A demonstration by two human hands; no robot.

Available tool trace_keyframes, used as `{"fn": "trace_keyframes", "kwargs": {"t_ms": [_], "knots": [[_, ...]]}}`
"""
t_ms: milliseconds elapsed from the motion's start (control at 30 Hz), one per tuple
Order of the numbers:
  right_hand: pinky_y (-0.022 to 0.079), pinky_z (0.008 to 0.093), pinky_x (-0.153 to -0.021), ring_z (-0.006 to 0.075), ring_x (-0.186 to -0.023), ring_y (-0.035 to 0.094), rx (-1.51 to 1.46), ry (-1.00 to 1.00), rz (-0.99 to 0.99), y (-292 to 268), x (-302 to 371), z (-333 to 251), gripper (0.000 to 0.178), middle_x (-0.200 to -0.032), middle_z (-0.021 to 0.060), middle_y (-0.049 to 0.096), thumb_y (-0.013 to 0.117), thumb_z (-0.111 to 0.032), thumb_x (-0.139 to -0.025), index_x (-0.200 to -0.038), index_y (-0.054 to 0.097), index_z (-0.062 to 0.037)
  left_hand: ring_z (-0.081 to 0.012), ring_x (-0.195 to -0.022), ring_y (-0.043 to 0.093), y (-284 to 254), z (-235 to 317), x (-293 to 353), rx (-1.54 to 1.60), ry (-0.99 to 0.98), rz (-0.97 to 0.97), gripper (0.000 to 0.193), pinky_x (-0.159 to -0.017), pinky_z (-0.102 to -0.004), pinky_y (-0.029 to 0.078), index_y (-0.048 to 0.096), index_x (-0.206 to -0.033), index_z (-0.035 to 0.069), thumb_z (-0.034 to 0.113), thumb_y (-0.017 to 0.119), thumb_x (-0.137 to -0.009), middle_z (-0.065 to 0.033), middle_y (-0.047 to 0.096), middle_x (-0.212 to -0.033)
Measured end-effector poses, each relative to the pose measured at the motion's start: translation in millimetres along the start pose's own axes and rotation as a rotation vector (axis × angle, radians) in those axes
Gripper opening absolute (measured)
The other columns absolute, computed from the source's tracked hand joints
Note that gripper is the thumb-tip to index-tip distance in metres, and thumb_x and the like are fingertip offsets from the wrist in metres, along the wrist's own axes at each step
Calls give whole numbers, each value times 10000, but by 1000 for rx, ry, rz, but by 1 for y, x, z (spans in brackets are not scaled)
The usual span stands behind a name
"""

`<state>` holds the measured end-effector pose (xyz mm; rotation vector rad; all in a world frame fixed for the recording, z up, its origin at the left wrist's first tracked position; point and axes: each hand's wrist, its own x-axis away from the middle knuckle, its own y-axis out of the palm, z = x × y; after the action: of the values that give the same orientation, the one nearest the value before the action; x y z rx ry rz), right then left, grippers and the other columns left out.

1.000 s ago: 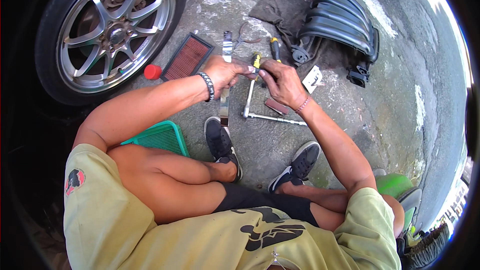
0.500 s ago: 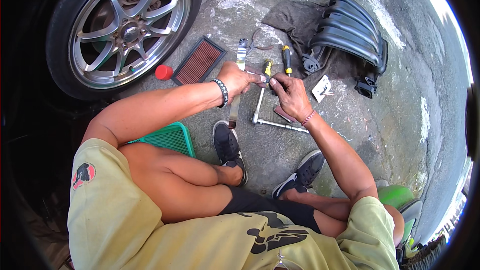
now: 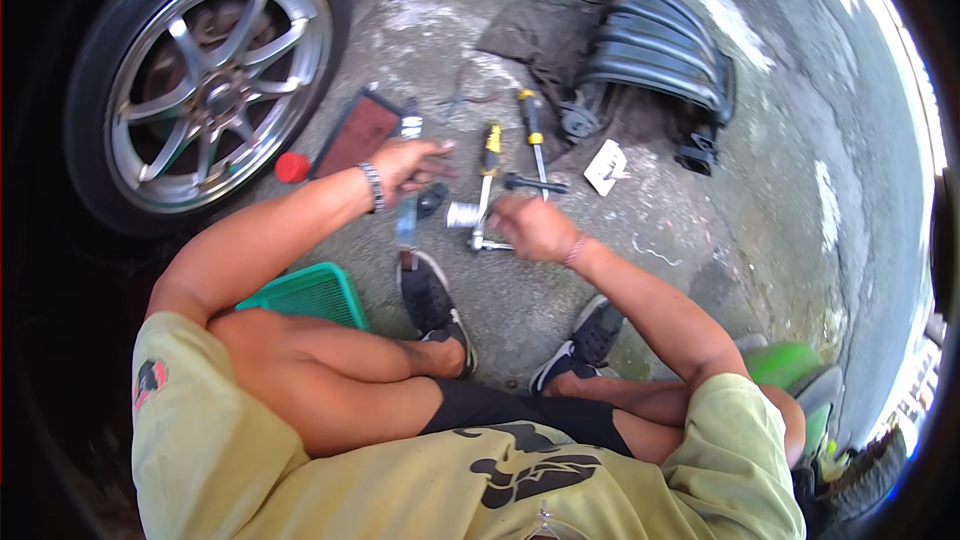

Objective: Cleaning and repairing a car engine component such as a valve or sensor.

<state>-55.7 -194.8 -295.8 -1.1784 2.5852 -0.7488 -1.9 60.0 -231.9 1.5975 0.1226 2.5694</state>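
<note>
My left hand (image 3: 408, 170) is over a long, flat, shiny metal strip (image 3: 406, 225), with thumb and forefinger apart and the other fingers curled around it. The strip's lower end is beside my left shoe. Just right of that hand are a small dark piece (image 3: 430, 201) and a white cylinder (image 3: 462, 215). My right hand (image 3: 540, 229), blurred, hovers by the ratchet wrench (image 3: 490, 244); its fingertips are smeared. Above it lie a yellow-handled screwdriver (image 3: 491, 148), a black rod-like tool (image 3: 535, 183) and a black-and-yellow screwdriver (image 3: 531, 118).
A car wheel (image 3: 222, 95) stands at upper left, near a red cap (image 3: 292, 168) and a framed red air filter (image 3: 358, 135). A green basket (image 3: 305, 295) sits by my left knee. On a dark cloth (image 3: 530, 35) rests a black intake manifold (image 3: 660, 50). A white card (image 3: 606, 167) lies nearby.
My hands have come apart from their shared pinch. The left moved left with the metal strip, the right down toward the ratchet wrench. The view shifted, so the scene sits farther left.
</note>
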Motion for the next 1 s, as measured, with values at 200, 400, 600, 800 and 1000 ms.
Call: {"fn": "trace_keyframes", "kwargs": {"t_ms": [200,400,600,800,1000], "knots": [[547,477,-717,382,-777,677,329,-41,-503,49,39,25,261,-867,173,675,601,-258,-872,-960,615,-12,-40,-484,303,-11,-19,-10,-16,-94,-33,283,-384,-179,258,604,-1121,-4,214,623,-942,-208,673,-1075],[543,463,-687,382,-800,662,346,480,400,-39,41,117,145,-915,175,678,601,-152,-864,-993,640,-99,-29,-482,301,-12,-15,-6,7,-129,-36,286,-393,-173,245,614,-1138,0,201,639,-936,-180,670,-1027],[513,429,-902,371,-1012,630,534,528,192,-108,78,187,269,-1089,165,653,638,-132,-806,-1062,712,-102,-28,-484,346,-10,-13,5,28,-112,-50,250,-381,-175,267,609,-1079,-2,174,669,-912,-157,678,-1002],[491,425,-950,335,-1066,617,514,581,163,-84,70,184,286,-1165,144,631,661,-250,-845,-1097,715,-127,-29,-472,316,-13,-24,17,43,-143,-68,269,-384,-183,251,622,-1112,0,190,654,-924,-136,678,-979],[464,418,-977,349,-1110,585,676,496,21,-93,70,185,240,-1156,142,615,616,-241,-876,-1036,708,-88,-29,-469,298,-13,-24,18,50,-175,-70,270,-379,-185,252,623,-1121,-5,200,617,-946,-137,665,-990]]}}
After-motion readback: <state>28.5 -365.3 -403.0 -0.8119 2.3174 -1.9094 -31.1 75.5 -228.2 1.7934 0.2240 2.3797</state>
